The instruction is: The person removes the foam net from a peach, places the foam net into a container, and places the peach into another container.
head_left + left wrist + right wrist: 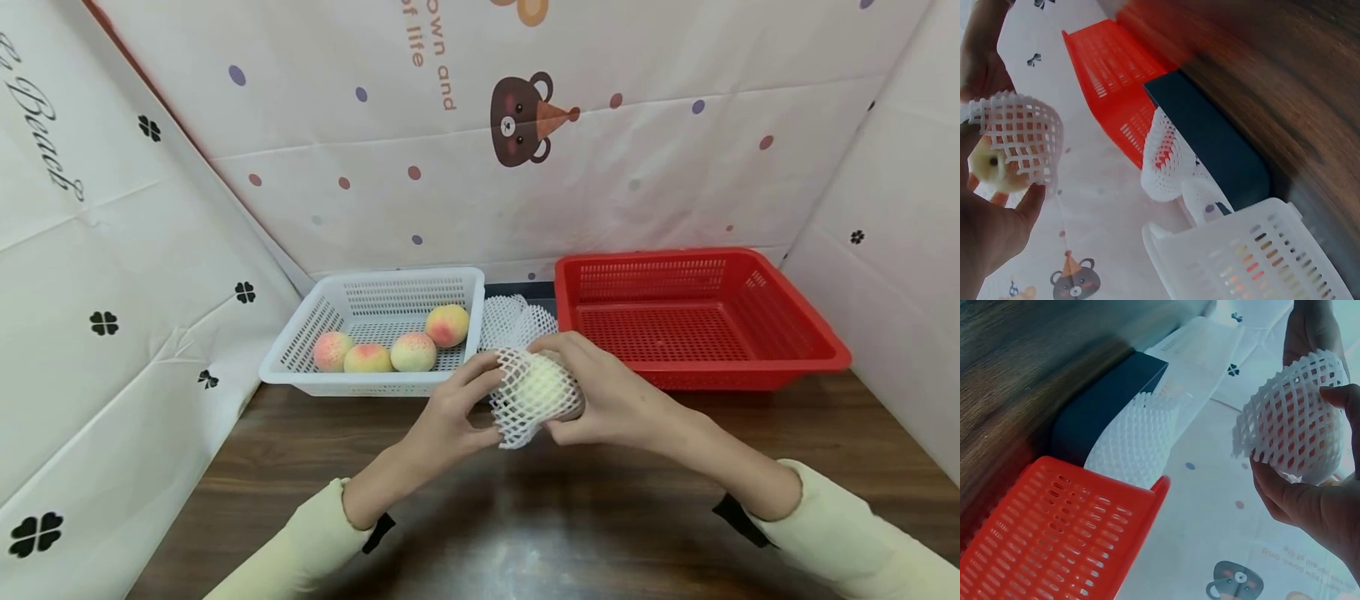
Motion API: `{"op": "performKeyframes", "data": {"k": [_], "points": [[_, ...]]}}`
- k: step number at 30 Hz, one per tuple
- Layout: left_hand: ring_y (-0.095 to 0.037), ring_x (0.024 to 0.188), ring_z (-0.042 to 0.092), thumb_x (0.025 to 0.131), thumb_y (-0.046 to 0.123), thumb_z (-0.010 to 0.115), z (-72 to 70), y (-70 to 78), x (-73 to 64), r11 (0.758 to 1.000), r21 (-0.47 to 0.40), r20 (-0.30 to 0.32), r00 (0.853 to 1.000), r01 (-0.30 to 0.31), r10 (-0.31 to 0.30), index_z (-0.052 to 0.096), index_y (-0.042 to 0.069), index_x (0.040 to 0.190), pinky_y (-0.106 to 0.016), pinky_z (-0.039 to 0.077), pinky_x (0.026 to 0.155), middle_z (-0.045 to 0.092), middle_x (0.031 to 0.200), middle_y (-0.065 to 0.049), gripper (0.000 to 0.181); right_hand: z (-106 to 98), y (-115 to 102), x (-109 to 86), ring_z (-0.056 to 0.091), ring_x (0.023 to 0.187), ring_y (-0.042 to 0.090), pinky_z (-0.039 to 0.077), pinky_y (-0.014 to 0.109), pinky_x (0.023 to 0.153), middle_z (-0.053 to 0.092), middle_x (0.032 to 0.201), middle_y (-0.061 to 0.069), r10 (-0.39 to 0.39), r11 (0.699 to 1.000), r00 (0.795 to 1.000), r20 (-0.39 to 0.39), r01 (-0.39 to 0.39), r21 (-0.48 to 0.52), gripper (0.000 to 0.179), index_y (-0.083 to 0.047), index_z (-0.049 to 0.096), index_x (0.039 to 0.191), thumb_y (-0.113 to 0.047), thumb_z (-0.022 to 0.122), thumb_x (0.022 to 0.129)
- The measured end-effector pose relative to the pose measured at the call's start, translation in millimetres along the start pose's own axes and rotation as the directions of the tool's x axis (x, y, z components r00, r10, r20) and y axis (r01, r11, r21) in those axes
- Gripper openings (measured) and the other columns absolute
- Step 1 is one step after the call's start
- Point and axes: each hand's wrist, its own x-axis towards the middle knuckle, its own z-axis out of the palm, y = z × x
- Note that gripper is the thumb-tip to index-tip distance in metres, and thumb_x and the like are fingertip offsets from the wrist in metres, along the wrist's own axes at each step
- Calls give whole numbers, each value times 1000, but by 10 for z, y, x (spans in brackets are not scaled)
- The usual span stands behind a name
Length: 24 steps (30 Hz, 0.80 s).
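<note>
A pale yellow peach (996,170) sits partly inside a white foam net sleeve (525,400), held up between both hands in front of the baskets. My left hand (453,408) holds the sleeve's edge on the left side, fingers above and thumb below. From the right, my right hand (607,392) grips the netted peach, with its thumb underneath. The peach's stem dimple shows bare in the left wrist view. Across the sleeve (1297,419) in the right wrist view, the mesh is stretched round the fruit.
Several peaches (413,352) lie in a white basket (300,379) at the back left. A red basket (712,367) stands back right. Between them, a dark box (1210,137) holds more foam net sleeves (517,321). Printed cloth walls enclose the wooden table (315,450).
</note>
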Motion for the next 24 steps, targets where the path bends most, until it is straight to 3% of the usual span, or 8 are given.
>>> {"op": "performKeyframes", "data": {"k": [6,12,18,21,24], "points": [[-33,121,59,72,2,90,49,12,55,1000,-8,-6,1000,-31,31,60,1,126,-34,55,96,49,139,-20,62,-6,-68,3,56,106,13,58,30,85,55,133,-1,22,999,1000,-7,-22,31,86,-16,45,141,-27,90,68],[-31,117,61,71,3,91,0,17,64,999,5,-32,998,-44,44,61,3,122,-37,56,95,51,135,-18,60,-49,-72,-26,57,109,12,58,33,87,57,135,-2,-25,1000,999,-30,25,17,80,-18,50,141,-26,91,72],[-31,126,55,68,-1,92,-160,-3,-3,999,3,-66,996,54,-54,63,6,127,-31,53,100,54,139,-17,66,-198,50,-54,62,103,11,59,28,83,67,123,-4,-96,995,986,-137,98,5,47,-21,67,123,-6,83,82],[-29,129,52,69,2,93,-246,-24,-42,994,-10,-82,991,107,-107,63,10,133,-30,51,102,55,141,-13,71,-311,136,-60,63,105,10,58,24,85,69,121,-6,-70,998,983,-173,70,-7,42,-23,71,116,0,82,82],[-28,130,52,70,5,94,-324,-51,-93,990,-3,-93,986,142,-141,63,12,136,-30,51,103,55,141,-13,73,-418,221,-84,65,103,13,60,29,83,70,121,-3,-37,997,979,-200,24,-67,43,-21,71,117,-1,83,81]]}}
